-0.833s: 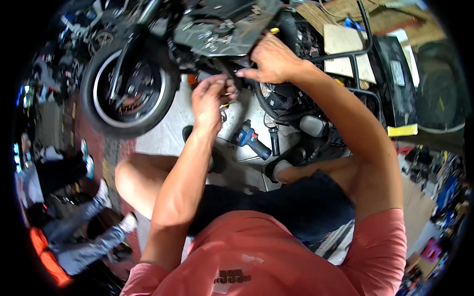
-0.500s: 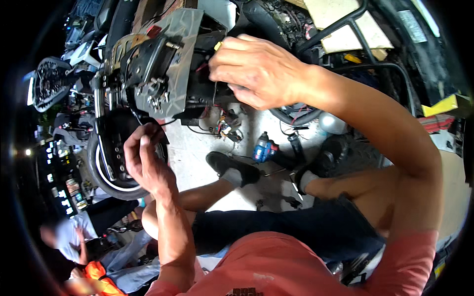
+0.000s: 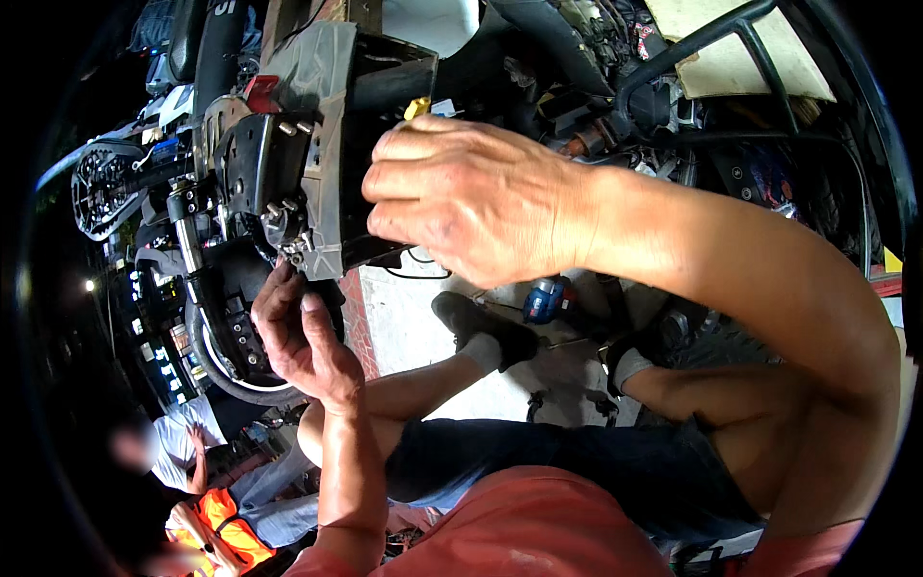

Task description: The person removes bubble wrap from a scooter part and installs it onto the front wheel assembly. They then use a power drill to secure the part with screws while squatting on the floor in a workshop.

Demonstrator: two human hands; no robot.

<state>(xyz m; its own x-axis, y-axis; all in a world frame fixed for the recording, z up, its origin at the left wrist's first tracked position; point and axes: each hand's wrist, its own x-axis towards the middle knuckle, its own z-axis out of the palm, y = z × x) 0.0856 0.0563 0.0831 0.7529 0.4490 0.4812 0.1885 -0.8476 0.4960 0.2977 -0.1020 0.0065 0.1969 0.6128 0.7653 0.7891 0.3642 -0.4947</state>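
A scooter's front assembly, with a grey plastic panel [image 3: 332, 144] and a black metal bracket [image 3: 252, 163], stands before me. My right hand [image 3: 471, 197] is closed at the open side of the black housing [image 3: 389, 82] behind the panel; its fingertips are hidden. Just above its knuckles shows a yellow connector [image 3: 416, 108]. My left hand [image 3: 310, 341] reaches up with curled fingers, its fingertips at the underside of the bracket beside a lock-like metal part with bolts [image 3: 286, 223]. Whatever its fingers grip is too small or hidden to make out.
A blue and black power drill [image 3: 548, 300] lies on the pale floor between my feet. The front wheel [image 3: 226, 370] is at the left, a black tubular frame [image 3: 692, 38] at the upper right. Two people, one in an orange vest [image 3: 226, 529], are at the lower left.
The view has shifted, bringing the scooter closer. My left hand has risen to the bracket's underside, near the bolts. My right hand stays at the housing, now seen more from its back.
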